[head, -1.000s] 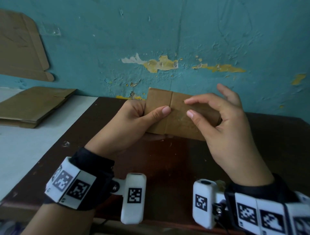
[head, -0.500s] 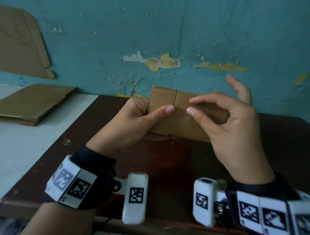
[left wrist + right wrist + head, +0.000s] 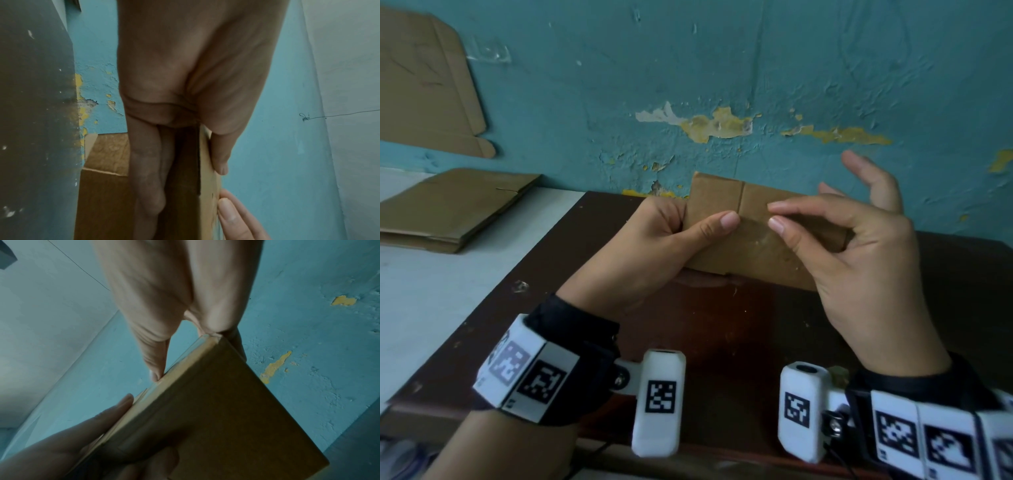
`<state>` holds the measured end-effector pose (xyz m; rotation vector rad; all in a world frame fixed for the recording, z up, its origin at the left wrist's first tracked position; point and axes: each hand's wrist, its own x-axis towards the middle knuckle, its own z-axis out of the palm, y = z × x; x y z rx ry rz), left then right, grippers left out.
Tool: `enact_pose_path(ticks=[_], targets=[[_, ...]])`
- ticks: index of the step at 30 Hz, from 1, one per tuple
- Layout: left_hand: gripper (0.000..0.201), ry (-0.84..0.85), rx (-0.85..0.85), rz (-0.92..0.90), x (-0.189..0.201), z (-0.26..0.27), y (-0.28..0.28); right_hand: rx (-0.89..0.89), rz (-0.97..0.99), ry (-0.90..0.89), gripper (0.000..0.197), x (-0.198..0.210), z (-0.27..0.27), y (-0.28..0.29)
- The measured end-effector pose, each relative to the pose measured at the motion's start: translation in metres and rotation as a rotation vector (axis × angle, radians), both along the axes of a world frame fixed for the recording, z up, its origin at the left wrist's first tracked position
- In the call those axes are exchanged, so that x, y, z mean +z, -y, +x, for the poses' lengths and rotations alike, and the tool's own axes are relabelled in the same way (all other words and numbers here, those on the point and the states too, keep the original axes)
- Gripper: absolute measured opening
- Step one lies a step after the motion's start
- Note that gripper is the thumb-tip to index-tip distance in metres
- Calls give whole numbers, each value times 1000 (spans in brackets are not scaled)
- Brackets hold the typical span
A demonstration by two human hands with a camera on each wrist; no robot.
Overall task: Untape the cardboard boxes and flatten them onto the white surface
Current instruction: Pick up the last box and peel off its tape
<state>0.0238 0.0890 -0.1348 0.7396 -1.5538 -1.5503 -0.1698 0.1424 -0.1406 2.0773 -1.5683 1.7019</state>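
A small brown cardboard box (image 3: 756, 253) hangs just above the dark wooden table (image 3: 722, 342), close to the wall. My left hand (image 3: 688, 233) grips its left end, thumb lying across the near face and fingers underneath (image 3: 144, 178). My right hand (image 3: 777, 216) has thumb and index finger tips together on the near face, where clear glossy tape (image 3: 767, 240) covers it. Other right fingers curl behind the right end; the little finger sticks up. In the right wrist view the thumb tip touches the taped edge (image 3: 185, 353) of the box (image 3: 226, 426).
A stack of flattened cardboard (image 3: 448, 209) lies on the white surface (image 3: 431, 291) at the left. Another flat cardboard sheet (image 3: 421, 85) leans on the peeling teal wall (image 3: 791, 85) behind the table.
Both hands keep hold of the box. The right hand's outer fingers have lifted away from it, and its thumb and index finger have closed together on the taped face.
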Motion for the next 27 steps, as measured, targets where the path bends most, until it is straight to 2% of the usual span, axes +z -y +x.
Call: enact_pose_path(ticks=[11, 16, 20, 23, 27], targets=[[26, 2, 20, -33, -4, -2, 2, -68, 45, -44, 15, 0, 0, -1], [30, -1, 42, -19, -3, 0, 3, -24, 124, -75, 31, 2, 0, -4], [31, 3, 47, -16, -4, 0, 4, -25, 83, -95, 41, 4, 0, -3], [26, -2, 53, -17, -3, 1, 5, -2, 68, -115, 39, 3, 1, -1], [19, -8, 56, -15, -2, 2, 3, -11, 41, -169, 25, 3, 1, 1]])
